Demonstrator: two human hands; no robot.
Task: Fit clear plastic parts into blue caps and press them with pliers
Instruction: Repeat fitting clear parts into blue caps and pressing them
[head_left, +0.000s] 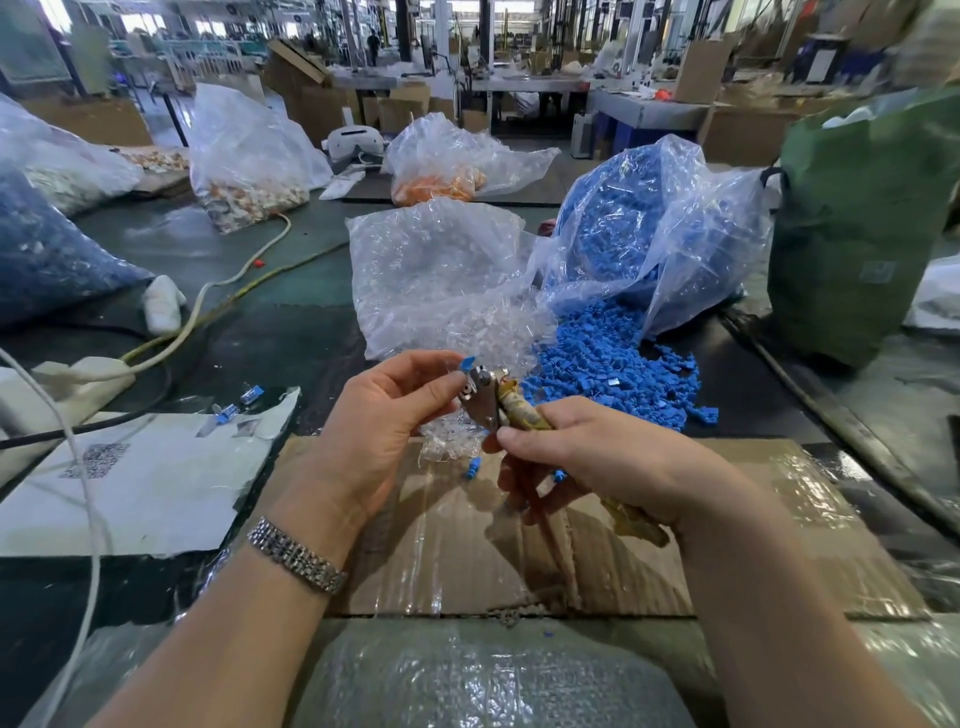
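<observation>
Factory benches and cartons fill the background, and the near work is done over a flattened cardboard sheet (649, 525) taped to a dark green table (270, 332) — this sheet is taken as the landmark.

Just above its far edge a pair of pliers (488, 400) is gripped by the right hand (587, 457), fingers curled round the yellowish handles. The tool's long axis runs from the right hand up and to the left, so the metal head points at the left hand (374, 415). A single blue cap (468, 362) is pinched at the left hand's fingertips and held right at the pliers' head; whether it is already seated between the jaws cannot be told, nor whether a clear part is fitted in it. The coming squeeze turns on this meeting: the cap is offered from the left, the jaws from the right, and the left hand is the one touching the part.

Beyond the sheet's far edge a clear bag of clear plastic parts (436, 275) lies open, some spilled toward the sheet. To the right of that, a bag of blue caps (644, 228) has poured a loose heap (613, 374) onto the table near the sheet's far right corner. Two loose caps (472, 467) lie on the sheet itself — under the hands. Left of the sheet, a white paper (145, 483) bears two assembled pieces (239, 405).
</observation>
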